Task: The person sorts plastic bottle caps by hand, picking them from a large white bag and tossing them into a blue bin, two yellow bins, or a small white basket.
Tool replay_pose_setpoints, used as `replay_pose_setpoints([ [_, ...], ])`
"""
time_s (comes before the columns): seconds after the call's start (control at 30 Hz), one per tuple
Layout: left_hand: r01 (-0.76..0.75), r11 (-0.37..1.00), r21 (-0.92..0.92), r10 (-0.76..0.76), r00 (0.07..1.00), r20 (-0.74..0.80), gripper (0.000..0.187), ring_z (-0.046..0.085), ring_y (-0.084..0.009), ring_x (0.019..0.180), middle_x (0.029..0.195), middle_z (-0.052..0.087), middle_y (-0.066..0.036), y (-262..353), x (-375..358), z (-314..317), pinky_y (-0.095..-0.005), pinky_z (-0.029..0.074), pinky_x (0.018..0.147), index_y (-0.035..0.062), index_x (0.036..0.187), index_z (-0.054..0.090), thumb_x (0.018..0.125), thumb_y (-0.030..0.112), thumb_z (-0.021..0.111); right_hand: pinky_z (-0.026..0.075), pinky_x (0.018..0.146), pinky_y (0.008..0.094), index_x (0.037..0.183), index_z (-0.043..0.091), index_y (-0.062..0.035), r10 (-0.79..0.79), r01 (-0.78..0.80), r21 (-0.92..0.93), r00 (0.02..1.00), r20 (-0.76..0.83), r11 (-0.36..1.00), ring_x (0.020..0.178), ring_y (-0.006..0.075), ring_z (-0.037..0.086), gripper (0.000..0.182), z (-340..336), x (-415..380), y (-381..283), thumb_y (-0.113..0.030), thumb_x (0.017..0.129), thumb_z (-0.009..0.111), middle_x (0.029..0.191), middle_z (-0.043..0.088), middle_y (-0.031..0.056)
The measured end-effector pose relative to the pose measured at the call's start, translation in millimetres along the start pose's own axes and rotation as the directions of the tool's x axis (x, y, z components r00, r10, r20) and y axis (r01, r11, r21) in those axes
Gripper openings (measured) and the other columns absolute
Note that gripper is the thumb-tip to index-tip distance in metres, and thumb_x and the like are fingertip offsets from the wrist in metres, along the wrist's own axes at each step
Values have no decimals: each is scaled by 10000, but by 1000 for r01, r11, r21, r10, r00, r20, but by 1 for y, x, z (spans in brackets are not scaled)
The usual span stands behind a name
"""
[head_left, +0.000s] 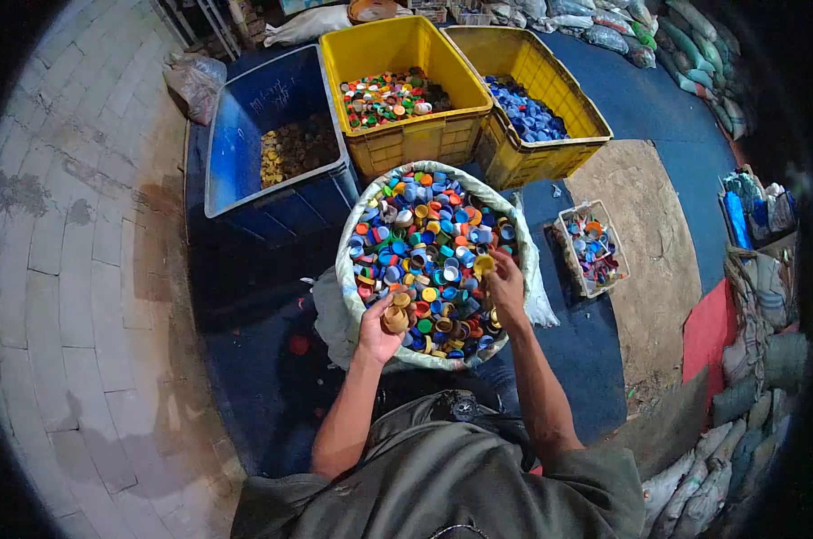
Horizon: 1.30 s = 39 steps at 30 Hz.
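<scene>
A round white sack [348, 260] full of mixed plastic bottle caps [429, 238] stands right in front of me. Over its near left side, my left hand [381, 334] is closed around several yellowish-tan bottle caps [395, 318]. My right hand [507, 286] reaches over the right side of the caps, its fingers pinching a yellow bottle cap [484, 265]. The caps below are blue, red, orange, green, white and brown.
Behind the sack stand a blue bin [272, 193] with yellowish caps, a yellow bin [415, 135] with mixed caps, and another yellow bin [545, 157] with blue caps. A white basket [595, 286] sits to the right. Filled sacks [711, 54] line the right; a block wall [74, 269] is left.
</scene>
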State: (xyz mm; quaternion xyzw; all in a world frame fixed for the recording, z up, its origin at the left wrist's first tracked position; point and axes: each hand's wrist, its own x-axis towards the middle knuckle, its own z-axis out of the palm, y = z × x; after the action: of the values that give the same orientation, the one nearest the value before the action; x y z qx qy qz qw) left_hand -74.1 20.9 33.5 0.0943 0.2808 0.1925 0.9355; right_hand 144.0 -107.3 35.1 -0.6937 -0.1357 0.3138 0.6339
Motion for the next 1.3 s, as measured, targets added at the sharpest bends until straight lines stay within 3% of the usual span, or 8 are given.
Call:
replay_pose_setpoints([
  [0.13,-29,999,-27,28,1000,-13,293,609,-216,895,1058,623,-125,3,0,3,-332,505,763,-2,1100,592,899,198,519,493,579,299,1153,543,-39,221,-324,481,940,258,814,711,187,575,359,17,-17,-6,-76,805,463,903,561,85],
  [0.4,-86,982,-170,90,996,20,336,595,-256,957,1087,612,-142,26,-4,-19,-392,500,859,-18,1108,583,940,247,462,515,795,391,1133,515,-8,471,-684,657,715,517,316,946,319,591,341,90,-44,3,-200,854,474,1064,570,165],
  [0.73,-381,884,-272,435,884,173,709,552,-355,977,1083,551,-232,224,65,58,-471,454,914,-116,1192,398,833,468,581,467,801,398,958,554,88,-21,-530,742,808,589,411,841,306,584,358,241,68,-147,-204,777,454,912,609,182],
  [0.8,-511,823,-248,524,852,-13,1068,115,-401,1389,1482,69,-299,253,64,81,-470,128,1140,-108,1401,-68,813,496,589,414,969,462,1131,337,231,51,-520,762,837,545,386,1120,395,470,535,260,93,-157,-148,768,443,1202,430,298],
  [0.87,-537,787,-303,553,832,-38,1090,-94,-367,1404,1494,-108,-275,264,60,76,-448,-8,1145,-91,1396,-145,822,489,577,362,1030,481,1216,207,250,99,-490,774,863,495,401,1240,423,355,635,261,97,-153,-138,774,447,1302,311,325],
  [1.07,-517,840,-164,500,855,-137,834,178,-354,1386,1487,165,-242,220,37,9,-459,193,1129,-72,1421,155,865,400,560,318,1079,477,1339,133,193,92,-443,792,889,449,421,1302,446,310,717,189,47,-85,-79,754,443,1364,292,331],
  [1.2,-483,854,192,519,815,-257,285,573,-177,878,1011,615,-71,154,27,-39,-344,490,781,47,1084,557,882,245,586,289,1113,486,1383,181,108,155,-410,782,910,384,469,1320,438,294,802,119,2,-24,-101,686,517,1436,223,306],
  [1.3,-379,687,620,617,754,-224,249,572,-117,780,910,637,-35,99,20,-56,-260,454,679,52,1088,565,857,132,611,438,876,354,1289,333,82,201,-419,779,908,368,466,926,285,535,664,72,-29,8,-81,675,524,1070,503,192],
])
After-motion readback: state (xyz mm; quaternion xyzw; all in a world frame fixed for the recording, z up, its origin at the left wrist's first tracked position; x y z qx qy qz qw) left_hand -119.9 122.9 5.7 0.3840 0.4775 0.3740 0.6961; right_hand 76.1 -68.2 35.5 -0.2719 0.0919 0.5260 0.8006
